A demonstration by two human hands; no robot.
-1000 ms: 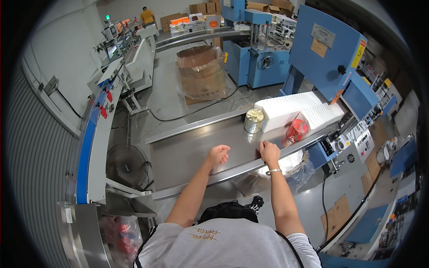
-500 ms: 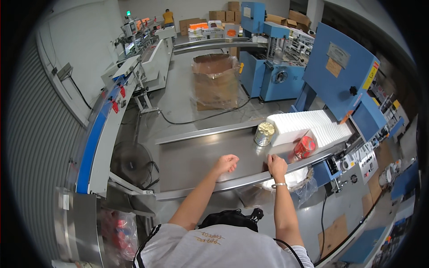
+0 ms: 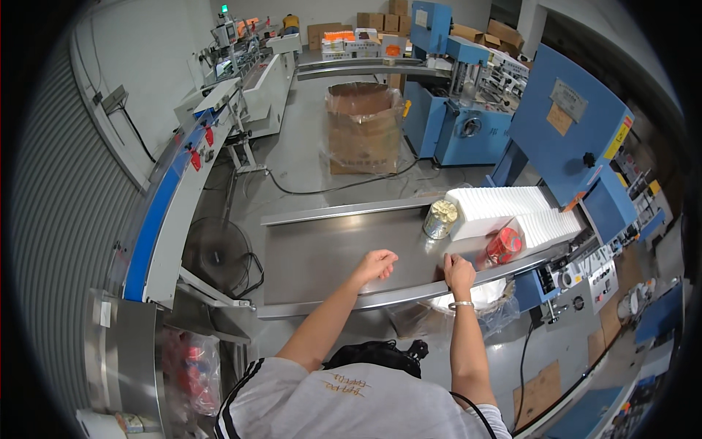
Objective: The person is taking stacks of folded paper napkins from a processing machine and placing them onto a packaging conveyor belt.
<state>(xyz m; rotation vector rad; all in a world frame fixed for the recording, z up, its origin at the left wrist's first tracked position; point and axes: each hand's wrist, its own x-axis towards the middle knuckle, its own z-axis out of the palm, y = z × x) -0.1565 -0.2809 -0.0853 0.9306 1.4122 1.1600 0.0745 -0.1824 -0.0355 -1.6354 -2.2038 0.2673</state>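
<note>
Head view: left hand hovering half-curled over metal tray; right hand clenching loosely near red can; cannot tell whether either is grasping anything. Red can, gold can resting on tray beside white stack.

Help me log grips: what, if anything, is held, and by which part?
Nothing visible in the left hand or right hand; their curl may hide something.

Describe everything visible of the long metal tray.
The long tray is smooth, grey and shiny, apparently steel, with raised rails along its near and far edges. It lies crosswise, its left end without a rail. On its right part rest white stacks, a gold-topped cylinder and a red cylinder. The left hand and right hand are over it; contact is unclear.
</note>
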